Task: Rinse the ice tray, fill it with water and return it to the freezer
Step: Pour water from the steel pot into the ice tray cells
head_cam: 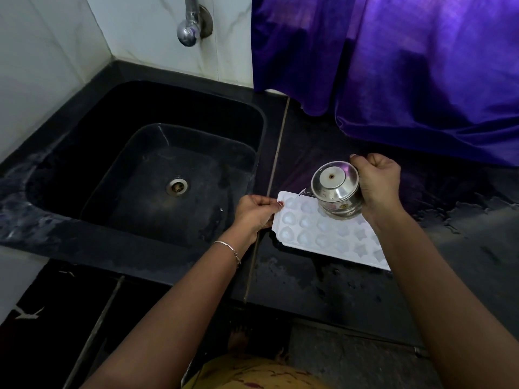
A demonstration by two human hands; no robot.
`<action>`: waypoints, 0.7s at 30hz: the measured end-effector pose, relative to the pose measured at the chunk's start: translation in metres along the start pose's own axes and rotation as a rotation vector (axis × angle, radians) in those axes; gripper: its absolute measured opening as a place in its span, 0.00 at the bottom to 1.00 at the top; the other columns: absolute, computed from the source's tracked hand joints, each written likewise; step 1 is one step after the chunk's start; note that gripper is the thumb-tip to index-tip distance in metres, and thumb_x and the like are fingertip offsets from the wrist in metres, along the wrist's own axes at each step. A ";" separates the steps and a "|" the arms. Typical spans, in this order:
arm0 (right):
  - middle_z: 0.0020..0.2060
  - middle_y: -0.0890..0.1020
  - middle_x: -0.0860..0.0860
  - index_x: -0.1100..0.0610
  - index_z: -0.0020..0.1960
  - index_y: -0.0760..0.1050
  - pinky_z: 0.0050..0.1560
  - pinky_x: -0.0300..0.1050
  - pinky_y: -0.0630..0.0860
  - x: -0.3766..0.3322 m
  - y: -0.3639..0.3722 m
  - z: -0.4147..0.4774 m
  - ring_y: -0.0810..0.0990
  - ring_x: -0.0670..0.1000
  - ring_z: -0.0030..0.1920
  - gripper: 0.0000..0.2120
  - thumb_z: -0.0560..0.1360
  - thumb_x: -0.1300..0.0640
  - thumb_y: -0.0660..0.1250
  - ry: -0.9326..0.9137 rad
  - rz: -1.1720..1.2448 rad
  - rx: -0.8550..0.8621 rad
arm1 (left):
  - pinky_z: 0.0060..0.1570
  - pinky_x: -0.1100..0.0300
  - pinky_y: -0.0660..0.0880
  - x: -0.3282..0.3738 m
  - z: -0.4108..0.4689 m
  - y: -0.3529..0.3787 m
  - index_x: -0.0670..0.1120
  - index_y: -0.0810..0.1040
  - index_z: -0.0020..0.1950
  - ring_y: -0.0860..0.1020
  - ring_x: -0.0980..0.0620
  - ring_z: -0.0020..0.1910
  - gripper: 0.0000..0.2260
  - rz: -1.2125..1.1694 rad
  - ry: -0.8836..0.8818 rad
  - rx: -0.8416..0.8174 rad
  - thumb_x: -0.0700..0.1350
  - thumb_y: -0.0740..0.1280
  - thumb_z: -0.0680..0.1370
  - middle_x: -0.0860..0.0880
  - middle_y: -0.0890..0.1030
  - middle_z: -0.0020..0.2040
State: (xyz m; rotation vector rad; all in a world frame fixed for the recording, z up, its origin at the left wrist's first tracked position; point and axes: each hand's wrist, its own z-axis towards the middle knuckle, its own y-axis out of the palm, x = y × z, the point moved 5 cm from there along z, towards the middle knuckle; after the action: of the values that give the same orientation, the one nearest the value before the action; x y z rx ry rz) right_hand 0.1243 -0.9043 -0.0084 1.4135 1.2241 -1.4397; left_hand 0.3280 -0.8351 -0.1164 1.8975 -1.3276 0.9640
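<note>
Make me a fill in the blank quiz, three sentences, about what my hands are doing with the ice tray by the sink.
1. The left hand holds one end of the ____ ice tray.
2. The right hand tilts a steel cup over the ____.
3. The tray is over the black counter, to the ____ of the sink.

Missing words: white; ice tray; right.
</note>
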 end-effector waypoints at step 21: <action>0.32 0.79 0.50 0.56 0.38 0.75 0.38 0.43 0.77 0.015 -0.102 -0.024 0.78 0.48 0.32 0.07 0.74 0.64 0.68 0.211 0.365 0.290 | 0.35 0.61 0.81 0.001 -0.014 -0.002 0.39 0.82 0.49 0.83 0.50 0.40 0.05 0.087 0.060 -0.018 0.40 0.71 0.76 0.43 0.84 0.46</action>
State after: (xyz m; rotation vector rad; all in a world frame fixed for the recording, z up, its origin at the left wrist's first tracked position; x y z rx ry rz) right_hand 0.0311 -0.8538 -0.0093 1.9145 0.8401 -1.2693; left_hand 0.3270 -0.8238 -0.1081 1.7956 -1.3889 1.0404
